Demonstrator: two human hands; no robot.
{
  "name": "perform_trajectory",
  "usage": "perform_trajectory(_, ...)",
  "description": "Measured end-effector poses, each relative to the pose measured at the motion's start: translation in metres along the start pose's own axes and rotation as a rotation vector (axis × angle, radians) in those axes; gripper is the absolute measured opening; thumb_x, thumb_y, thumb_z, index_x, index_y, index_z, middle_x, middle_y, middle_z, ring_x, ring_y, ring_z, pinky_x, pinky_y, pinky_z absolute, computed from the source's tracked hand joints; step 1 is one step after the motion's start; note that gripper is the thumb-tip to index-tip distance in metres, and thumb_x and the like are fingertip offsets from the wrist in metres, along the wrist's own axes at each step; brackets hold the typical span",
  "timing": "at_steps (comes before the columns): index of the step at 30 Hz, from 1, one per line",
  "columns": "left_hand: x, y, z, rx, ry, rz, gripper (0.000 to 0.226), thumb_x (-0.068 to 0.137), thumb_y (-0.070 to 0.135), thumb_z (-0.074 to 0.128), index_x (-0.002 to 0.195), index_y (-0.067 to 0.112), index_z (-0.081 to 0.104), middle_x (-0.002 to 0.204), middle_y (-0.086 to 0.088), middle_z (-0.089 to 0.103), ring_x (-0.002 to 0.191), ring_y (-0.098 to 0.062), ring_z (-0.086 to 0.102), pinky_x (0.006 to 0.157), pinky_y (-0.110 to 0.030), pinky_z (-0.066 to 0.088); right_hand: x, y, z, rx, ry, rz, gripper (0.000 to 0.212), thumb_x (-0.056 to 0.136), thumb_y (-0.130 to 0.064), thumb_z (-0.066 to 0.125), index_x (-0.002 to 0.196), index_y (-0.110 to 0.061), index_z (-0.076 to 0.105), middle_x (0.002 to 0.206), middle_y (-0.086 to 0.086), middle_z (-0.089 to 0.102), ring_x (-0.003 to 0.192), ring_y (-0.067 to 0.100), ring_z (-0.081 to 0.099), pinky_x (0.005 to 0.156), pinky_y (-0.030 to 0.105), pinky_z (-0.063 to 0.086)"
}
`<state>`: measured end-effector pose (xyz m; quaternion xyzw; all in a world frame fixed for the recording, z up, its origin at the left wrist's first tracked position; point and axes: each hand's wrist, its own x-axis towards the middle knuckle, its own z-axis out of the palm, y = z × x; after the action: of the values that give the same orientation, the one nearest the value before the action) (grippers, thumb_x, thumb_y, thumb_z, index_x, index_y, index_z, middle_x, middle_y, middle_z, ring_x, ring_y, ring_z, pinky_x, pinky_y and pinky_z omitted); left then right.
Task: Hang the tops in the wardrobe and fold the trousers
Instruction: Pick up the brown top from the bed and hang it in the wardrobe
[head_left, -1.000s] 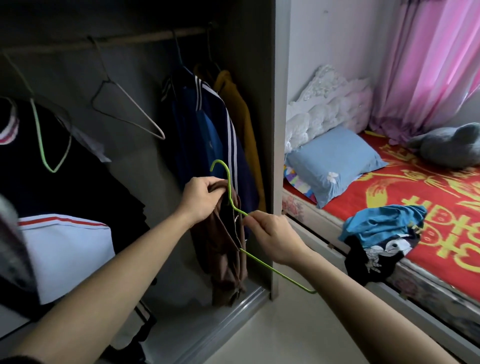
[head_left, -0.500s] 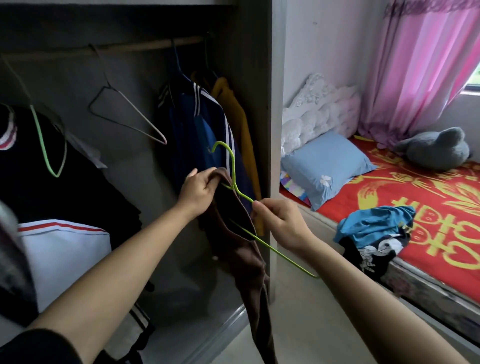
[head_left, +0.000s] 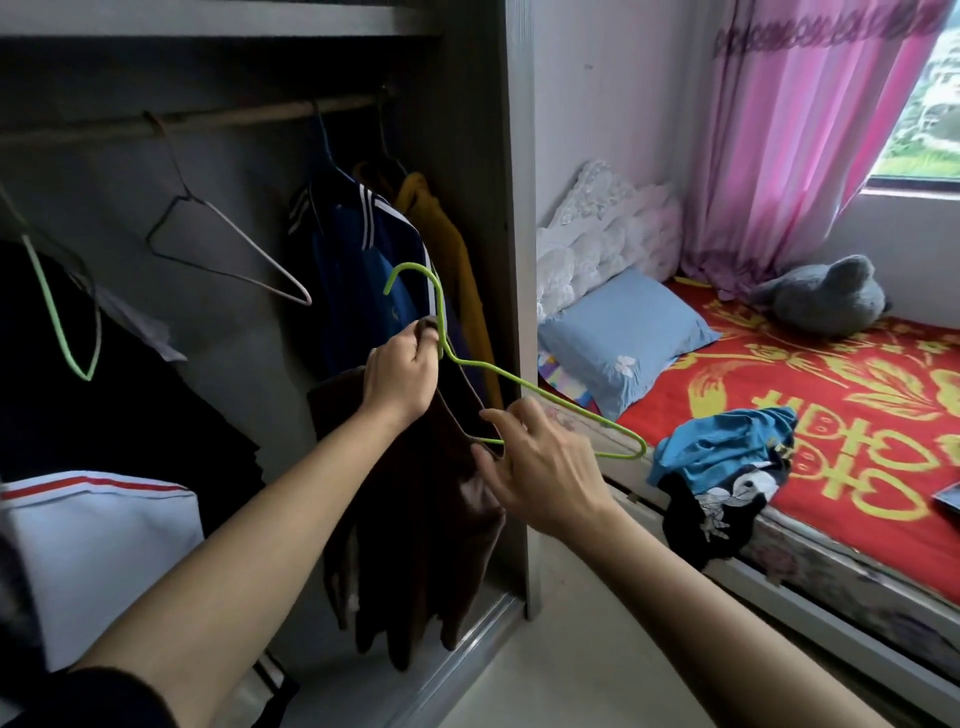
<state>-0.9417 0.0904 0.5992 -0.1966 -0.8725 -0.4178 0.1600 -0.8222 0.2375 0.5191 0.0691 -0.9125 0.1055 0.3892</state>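
A brown top (head_left: 415, 545) hangs down in front of the open wardrobe, partly threaded on a green wire hanger (head_left: 524, 387). My left hand (head_left: 402, 371) grips the top's collar edge together with the hanger's neck. My right hand (head_left: 535, 467) pinches the brown fabric at the hanger's lower bar, with the hanger's right shoulder sticking out bare. The wardrobe rail (head_left: 208, 122) runs across above. A heap of blue and black clothes (head_left: 722, 478) lies on the bed's near edge.
On the rail hang a blue striped jacket (head_left: 363, 260), a yellow garment (head_left: 441, 244), an empty pale hanger (head_left: 228, 254) and a green hanger (head_left: 62, 317) over dark clothes. The wardrobe's side panel (head_left: 514, 312) stands right of my hands. The red bed (head_left: 831, 415) holds a blue pillow and a grey plush toy.
Both hands have lifted the hanger and the brown top higher. The top has spread out along the hanger, and my right hand shifted from the wire to the fabric at the lower bar.
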Motion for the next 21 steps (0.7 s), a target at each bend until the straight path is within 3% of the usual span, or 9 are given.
perform_trajectory(2,-0.003,0.001,-0.001,-0.088,-0.014,0.008,0.036,0.098,0.036,0.029,0.067,0.025,0.043,0.062,0.007,0.047,0.058,-0.001,0.047,0.066,-0.033,0.039,-0.003,-0.002,0.009,-0.014,-0.156,0.091,0.052,0.094,-0.057,0.048,0.136,-0.026,0.053,0.117,-0.005,0.053,0.078,0.012,0.064,0.051,0.023,0.035)
perform_trajectory(4,-0.004,0.003,-0.002,-0.102,-0.036,0.056,0.034,0.092,0.037,0.024,0.066,0.022,0.04,0.06,0.005,0.042,0.055,0.0,0.044,0.059,-0.025,0.034,0.0,0.0,0.015,0.045,-0.243,0.131,0.041,0.098,-0.051,0.048,0.133,-0.032,0.057,0.122,-0.008,0.052,0.084,0.013,0.065,0.055,0.025,0.041)
perform_trajectory(7,-0.002,-0.002,-0.003,-0.127,-0.042,0.015,0.049,0.093,0.062,0.029,0.064,0.026,0.044,0.057,0.009,0.049,0.057,0.001,0.049,0.062,-0.029,0.038,0.002,0.003,0.021,0.096,-0.233,0.014,0.025,0.1,-0.043,0.048,0.117,-0.035,0.064,0.12,-0.012,0.051,0.079,0.008,0.062,0.054,0.016,0.041)
perform_trajectory(10,-0.001,-0.008,-0.003,-0.075,-0.015,-0.042,0.061,0.083,0.081,0.041,0.062,0.025,0.053,0.057,0.013,0.057,0.061,-0.003,0.057,0.065,-0.027,0.044,0.003,0.001,0.026,0.265,-0.243,-0.059,0.019,0.103,-0.043,0.041,0.111,-0.032,0.055,0.115,-0.013,0.047,0.07,0.004,0.054,0.052,0.01,0.034)
perform_trajectory(12,0.0,-0.009,-0.001,-0.033,0.03,-0.036,0.056,0.085,0.075,0.046,0.066,0.024,0.059,0.062,0.01,0.061,0.067,-0.004,0.06,0.064,-0.026,0.043,0.003,-0.001,0.033,0.345,-0.278,-0.032,0.02,0.102,-0.046,0.041,0.115,-0.033,0.048,0.114,-0.014,0.048,0.071,0.003,0.056,0.054,0.008,0.033)
perform_trajectory(16,0.001,-0.007,0.005,-0.008,0.045,0.004,0.044,0.092,0.061,0.048,0.068,0.025,0.058,0.066,0.008,0.062,0.069,-0.007,0.06,0.061,-0.028,0.045,0.004,-0.003,0.045,0.389,-0.299,0.122,0.046,0.095,-0.046,0.056,0.137,-0.033,0.045,0.124,-0.011,0.056,0.092,0.006,0.065,0.071,0.012,0.042)
perform_trajectory(19,0.003,-0.005,0.008,0.022,0.052,0.009,0.043,0.093,0.059,0.047,0.068,0.024,0.054,0.067,0.006,0.061,0.069,-0.012,0.06,0.065,-0.032,0.048,0.003,-0.004,0.047,0.302,-0.156,0.006,0.027,0.098,-0.032,0.057,0.122,-0.026,0.068,0.117,-0.007,0.061,0.088,0.01,0.067,0.069,0.019,0.053)
perform_trajectory(21,0.005,-0.005,0.011,0.051,0.069,0.002,0.043,0.094,0.058,0.047,0.069,0.024,0.053,0.068,0.006,0.06,0.069,-0.014,0.059,0.064,-0.032,0.046,0.002,-0.004,0.044,0.276,-0.115,-0.078,0.021,0.097,-0.033,0.057,0.113,-0.026,0.07,0.113,-0.007,0.058,0.08,0.009,0.063,0.06,0.023,0.052)
